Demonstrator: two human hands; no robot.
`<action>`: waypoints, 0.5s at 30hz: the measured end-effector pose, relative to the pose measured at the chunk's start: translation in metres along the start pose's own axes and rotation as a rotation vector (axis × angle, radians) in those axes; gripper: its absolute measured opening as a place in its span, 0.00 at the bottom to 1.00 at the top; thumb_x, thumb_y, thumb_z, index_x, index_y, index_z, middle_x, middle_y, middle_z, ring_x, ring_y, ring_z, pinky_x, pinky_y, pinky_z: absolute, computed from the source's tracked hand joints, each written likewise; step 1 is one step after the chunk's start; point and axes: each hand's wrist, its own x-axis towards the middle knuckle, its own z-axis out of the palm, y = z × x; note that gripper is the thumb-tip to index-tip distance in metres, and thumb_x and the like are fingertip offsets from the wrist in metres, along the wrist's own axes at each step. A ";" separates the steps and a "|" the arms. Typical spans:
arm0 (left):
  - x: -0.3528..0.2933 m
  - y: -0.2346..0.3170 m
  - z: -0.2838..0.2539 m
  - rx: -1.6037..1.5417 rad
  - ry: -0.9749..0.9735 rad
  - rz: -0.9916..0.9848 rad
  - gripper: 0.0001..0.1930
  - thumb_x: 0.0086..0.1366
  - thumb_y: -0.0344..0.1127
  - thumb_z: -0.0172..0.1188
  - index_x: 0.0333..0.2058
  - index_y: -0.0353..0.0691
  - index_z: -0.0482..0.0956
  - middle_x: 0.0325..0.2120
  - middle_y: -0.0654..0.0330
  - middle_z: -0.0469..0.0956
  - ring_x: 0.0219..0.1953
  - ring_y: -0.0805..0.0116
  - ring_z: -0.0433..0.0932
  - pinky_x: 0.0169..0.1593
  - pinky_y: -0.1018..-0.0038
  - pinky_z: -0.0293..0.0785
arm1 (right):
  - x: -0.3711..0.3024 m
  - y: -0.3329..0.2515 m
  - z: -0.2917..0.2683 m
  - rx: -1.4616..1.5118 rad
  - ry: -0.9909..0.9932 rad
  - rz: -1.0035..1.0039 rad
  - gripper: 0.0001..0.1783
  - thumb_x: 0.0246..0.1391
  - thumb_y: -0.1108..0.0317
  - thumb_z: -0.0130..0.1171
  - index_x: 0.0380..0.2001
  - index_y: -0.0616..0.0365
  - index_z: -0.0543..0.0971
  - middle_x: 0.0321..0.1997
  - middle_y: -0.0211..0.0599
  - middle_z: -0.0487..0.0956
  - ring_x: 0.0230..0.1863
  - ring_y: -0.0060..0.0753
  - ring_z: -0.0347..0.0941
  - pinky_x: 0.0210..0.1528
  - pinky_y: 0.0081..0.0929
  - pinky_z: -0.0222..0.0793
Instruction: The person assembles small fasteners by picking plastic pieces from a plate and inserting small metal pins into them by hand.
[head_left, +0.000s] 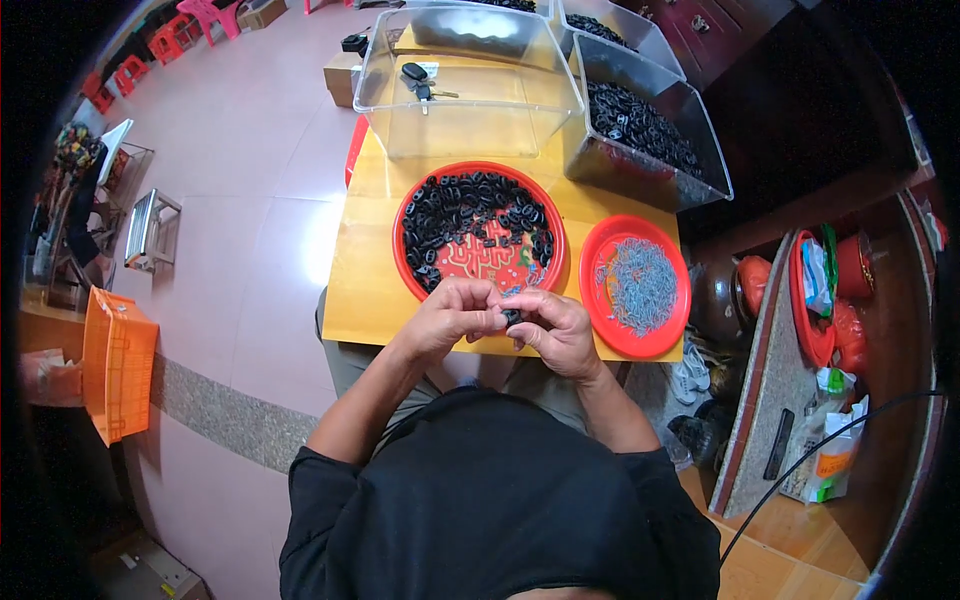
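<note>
Your right fingers (534, 337) pinch a small black part (513, 317) near the red tray's rim (484, 167); your left fingers (480, 321) close against it, any contents hidden. Best practice: steady both hands, pressing gently.

Red stools (165, 44) line the pale tiled floor (235, 250).

From where I stand, the worktop (352, 305) leaves a bare way in along its left edge and near left corner. A red tray (401, 245) fills the middle — just a slim gap before the red plate (655, 346) by the right edge. Tall tubs (450, 132) block the far side; left hand (455, 315) and right hand (560, 333) crowd the near edge.
</note>
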 end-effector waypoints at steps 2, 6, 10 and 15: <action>0.000 0.000 0.000 -0.004 -0.023 0.004 0.06 0.54 0.34 0.61 0.24 0.40 0.74 0.16 0.70 0.70 0.18 0.85 0.65 0.20 0.87 0.56 | -0.001 0.001 0.000 0.036 -0.004 0.061 0.16 0.45 0.78 0.60 0.41 0.61 0.74 0.34 0.35 0.76 0.31 0.24 0.73 0.31 0.19 0.68; 0.000 -0.004 0.001 -0.056 -0.016 0.002 0.06 0.52 0.32 0.62 0.24 0.38 0.73 0.17 0.69 0.70 0.17 0.83 0.65 0.19 0.86 0.58 | -0.003 0.006 0.006 -0.078 0.068 -0.019 0.13 0.45 0.76 0.60 0.37 0.62 0.75 0.31 0.36 0.76 0.31 0.26 0.74 0.32 0.20 0.68; 0.001 -0.008 0.000 -0.081 -0.045 -0.005 0.06 0.53 0.32 0.62 0.25 0.38 0.73 0.18 0.69 0.70 0.17 0.83 0.65 0.19 0.86 0.58 | -0.006 0.008 0.009 -0.053 0.115 -0.069 0.11 0.45 0.77 0.59 0.36 0.62 0.75 0.31 0.37 0.76 0.30 0.24 0.74 0.31 0.20 0.69; 0.001 -0.005 0.010 -0.192 -0.015 -0.012 0.05 0.55 0.32 0.61 0.26 0.39 0.75 0.18 0.69 0.71 0.18 0.84 0.66 0.21 0.87 0.59 | -0.001 -0.003 -0.004 -0.080 0.152 0.005 0.10 0.46 0.79 0.58 0.35 0.62 0.75 0.30 0.34 0.76 0.28 0.21 0.73 0.29 0.18 0.69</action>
